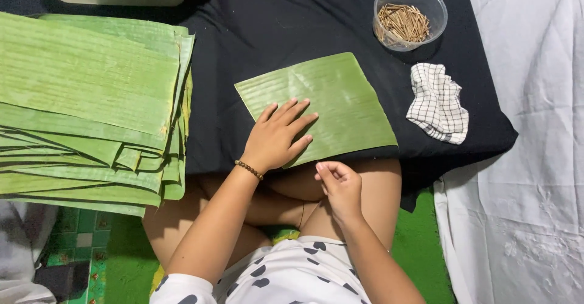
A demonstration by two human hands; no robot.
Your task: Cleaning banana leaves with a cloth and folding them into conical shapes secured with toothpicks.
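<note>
A single cut banana leaf piece [322, 106] lies flat on the black cloth [274, 30], its near edge reaching the cloth's front edge over the person's lap. The left hand [277, 136] rests palm-down on the leaf's 7 o'clock corner, fingers [298, 121] spread open and flat, gripping nothing. The right hand [339, 185] hangs just off the leaf's near edge at 6 o'clock, fingers curled loosely inward and holding nothing visible.

At 9 o'clock, a thick stack of banana leaves [91, 103] overlaps the cloth's left edge, apart from the single leaf with bare black cloth between. At 1 o'clock stands a clear plastic tub of small wooden sticks [409, 17]. At 3 o'clock lies a crumpled checked rag [438, 103], just beside the leaf's right edge. White fabric [523, 158] borders the right side.
</note>
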